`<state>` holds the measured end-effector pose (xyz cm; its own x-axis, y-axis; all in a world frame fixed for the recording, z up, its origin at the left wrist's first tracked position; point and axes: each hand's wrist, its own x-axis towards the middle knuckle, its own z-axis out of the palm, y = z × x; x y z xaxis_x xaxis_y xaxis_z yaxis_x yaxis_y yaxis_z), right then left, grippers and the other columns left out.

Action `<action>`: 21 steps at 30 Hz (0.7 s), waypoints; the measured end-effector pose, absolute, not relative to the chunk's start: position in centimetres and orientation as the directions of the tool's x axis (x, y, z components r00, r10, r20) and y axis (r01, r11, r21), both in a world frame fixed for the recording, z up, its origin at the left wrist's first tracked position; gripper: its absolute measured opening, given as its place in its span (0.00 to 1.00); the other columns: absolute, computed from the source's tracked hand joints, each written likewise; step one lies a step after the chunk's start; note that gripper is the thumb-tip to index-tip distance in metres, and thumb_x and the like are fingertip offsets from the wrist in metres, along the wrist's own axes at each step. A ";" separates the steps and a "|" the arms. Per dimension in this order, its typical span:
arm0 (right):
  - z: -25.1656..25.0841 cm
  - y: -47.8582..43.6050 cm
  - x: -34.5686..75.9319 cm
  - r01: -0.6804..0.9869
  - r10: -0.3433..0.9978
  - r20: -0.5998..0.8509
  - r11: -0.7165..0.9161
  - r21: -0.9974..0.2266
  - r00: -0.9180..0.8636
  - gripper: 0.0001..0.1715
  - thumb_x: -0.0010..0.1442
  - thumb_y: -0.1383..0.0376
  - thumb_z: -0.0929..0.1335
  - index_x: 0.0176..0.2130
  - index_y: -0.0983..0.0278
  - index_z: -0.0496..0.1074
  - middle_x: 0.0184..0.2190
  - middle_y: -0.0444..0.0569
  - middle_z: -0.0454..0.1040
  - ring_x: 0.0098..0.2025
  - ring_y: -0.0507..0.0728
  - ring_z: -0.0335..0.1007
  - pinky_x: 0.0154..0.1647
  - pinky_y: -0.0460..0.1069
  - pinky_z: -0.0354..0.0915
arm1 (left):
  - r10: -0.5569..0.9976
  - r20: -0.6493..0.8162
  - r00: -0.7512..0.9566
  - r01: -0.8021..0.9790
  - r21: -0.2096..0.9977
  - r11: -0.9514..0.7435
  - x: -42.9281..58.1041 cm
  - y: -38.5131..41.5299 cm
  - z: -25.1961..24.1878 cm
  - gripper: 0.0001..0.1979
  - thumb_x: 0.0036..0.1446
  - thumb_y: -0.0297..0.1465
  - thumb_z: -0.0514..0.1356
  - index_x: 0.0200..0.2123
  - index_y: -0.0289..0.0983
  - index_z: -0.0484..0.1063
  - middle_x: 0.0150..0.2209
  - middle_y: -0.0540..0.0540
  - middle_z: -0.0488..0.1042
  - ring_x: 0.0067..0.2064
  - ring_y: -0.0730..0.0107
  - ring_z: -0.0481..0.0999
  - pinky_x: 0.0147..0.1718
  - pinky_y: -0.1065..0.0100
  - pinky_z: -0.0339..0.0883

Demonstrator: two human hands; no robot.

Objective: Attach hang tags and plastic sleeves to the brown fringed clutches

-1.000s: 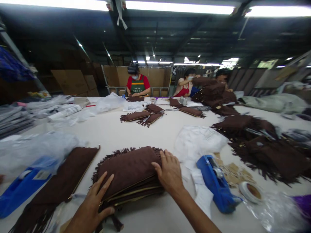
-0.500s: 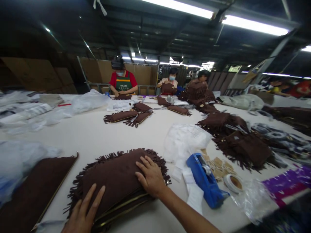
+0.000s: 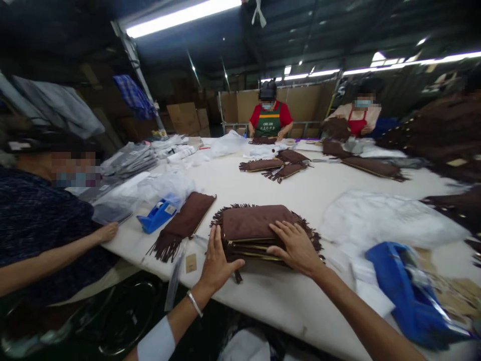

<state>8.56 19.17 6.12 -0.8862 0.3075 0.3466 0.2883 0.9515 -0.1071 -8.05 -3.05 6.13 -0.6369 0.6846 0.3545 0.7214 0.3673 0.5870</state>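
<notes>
A stack of dark brown fringed zip bags lies in front of me on the white table, gold zippers facing me. My left hand rests against the stack's left front corner, fingers stretched and thumb apart. Over the right front edge lies my right hand, its fingers spread on the top bag and the thumb by the zippers. Neither hand is closed round the bags. Left of the stack is a single brown fringed bag, with a small tan tag near it.
Blue tape dispensers stand at right and left. A white plastic bag spreads to the right. Brown pouches lie farther back. A co-worker sits at the left edge; others work across the white table.
My view has swung left, bringing the left co-worker into sight. My left hand has gone from the bag's top to the stack's left corner; my right hand stays on the right side.
</notes>
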 end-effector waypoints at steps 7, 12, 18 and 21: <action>4.2 16.0 9.4 0.242 0.212 0.384 0.970 0.033 -0.899 0.58 0.49 0.59 0.73 0.68 0.62 0.40 0.69 0.58 0.42 0.68 0.71 0.37 0.65 0.68 0.38 | 0.573 0.393 -0.719 0.655 0.658 0.371 -6.1 -2.0 3.2 0.56 0.45 0.25 0.66 0.66 0.43 0.28 0.68 0.36 0.37 0.69 0.51 0.36 0.65 0.47 0.45; 2.7 19.3 9.2 0.193 0.164 0.401 0.981 0.033 -0.901 0.53 0.51 0.67 0.69 0.68 0.61 0.41 0.68 0.55 0.45 0.68 0.69 0.40 0.65 0.67 0.41 | 0.590 0.406 -0.698 0.672 0.657 0.343 -5.6 -1.0 3.3 0.52 0.47 0.22 0.64 0.65 0.44 0.33 0.68 0.36 0.40 0.69 0.51 0.39 0.64 0.46 0.48; 2.9 22.7 9.7 0.185 0.158 0.380 0.982 0.037 -0.912 0.52 0.50 0.67 0.70 0.67 0.62 0.45 0.67 0.55 0.48 0.68 0.67 0.40 0.66 0.65 0.39 | 0.650 0.400 -0.646 0.706 0.638 0.309 -5.9 1.2 2.7 0.47 0.51 0.24 0.62 0.65 0.44 0.34 0.67 0.34 0.40 0.68 0.50 0.43 0.61 0.46 0.56; 3.3 22.1 9.7 0.226 0.197 0.367 0.974 0.037 -0.909 0.51 0.50 0.68 0.69 0.67 0.63 0.45 0.67 0.56 0.49 0.67 0.68 0.41 0.66 0.65 0.40 | 0.721 0.347 -0.600 0.715 0.636 0.289 -7.3 0.8 3.1 0.47 0.51 0.22 0.61 0.65 0.44 0.34 0.67 0.35 0.41 0.68 0.51 0.46 0.59 0.49 0.59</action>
<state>9.71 22.07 3.32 -0.9092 0.1966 0.3670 0.2255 0.9735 0.0371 -7.32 0.78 3.11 -0.5997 0.7211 0.3469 0.7153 0.2888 0.6363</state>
